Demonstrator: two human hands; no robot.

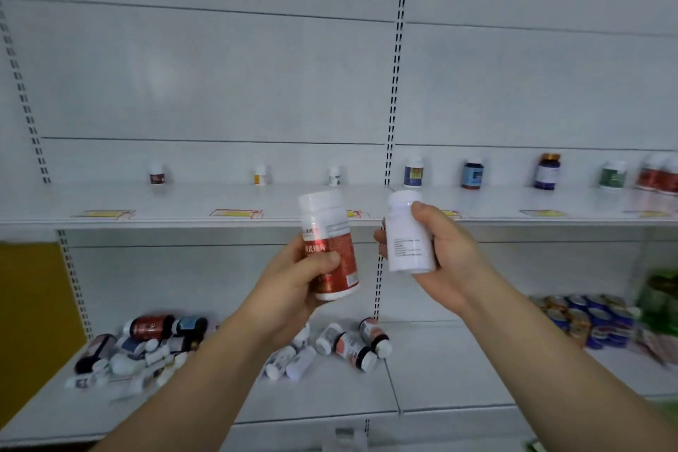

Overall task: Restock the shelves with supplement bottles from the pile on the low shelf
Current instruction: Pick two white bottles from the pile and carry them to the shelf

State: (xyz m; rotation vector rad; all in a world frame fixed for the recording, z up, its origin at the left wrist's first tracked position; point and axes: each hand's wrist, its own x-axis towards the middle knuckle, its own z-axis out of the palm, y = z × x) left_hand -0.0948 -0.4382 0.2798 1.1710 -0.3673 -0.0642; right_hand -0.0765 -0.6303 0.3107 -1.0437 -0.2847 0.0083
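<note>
Left hand (pixel 293 279) wraps red-labelled supplement bottle (pixel 330 249); right hand (pixel 440 253) wraps white supplement bottle (pixel 407 235). Likely light, rigid, smooth plastic; grip mid-body.

Soft, even, cool-white light fills the scene, with no single source visible. The white metal shelving panels (pixel 220 84) look flat and slightly grey, darkening toward 11 and 1 o'clock. Faint shadows lie under the heap of small plastic bottles (pixel 146 349) at 7 o'clock. Glare whitens the cap of the red-labelled white bottle (pixel 330 249) at centre. Wide-angle distortion bends the shelf lines at the edges. The blue tins (pixel 594 319) at 4 o'clock are smeared, perhaps by motion.
</note>
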